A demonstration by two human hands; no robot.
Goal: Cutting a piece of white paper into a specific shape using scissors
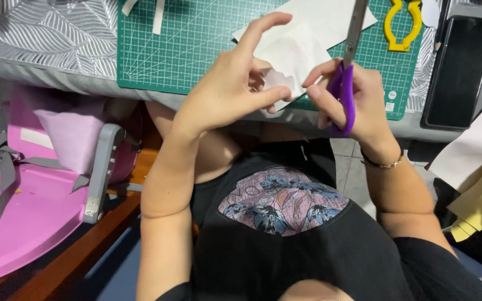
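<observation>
Head view: left hand [227, 89] pinches small white paper piece [285, 61] by its edge, index finger raised, holding it taut above green gridded cutting mat [191, 44]. Right hand [358, 97] grips purple-handled metal scissors [348, 67], blades pointing far. Yellow plastic tool [403, 25] far right.

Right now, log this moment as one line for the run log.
left hand: pinching white paper piece | right hand: gripping purple-handled scissors, blades up | surface: green cutting mat | nearby: yellow tool
</observation>
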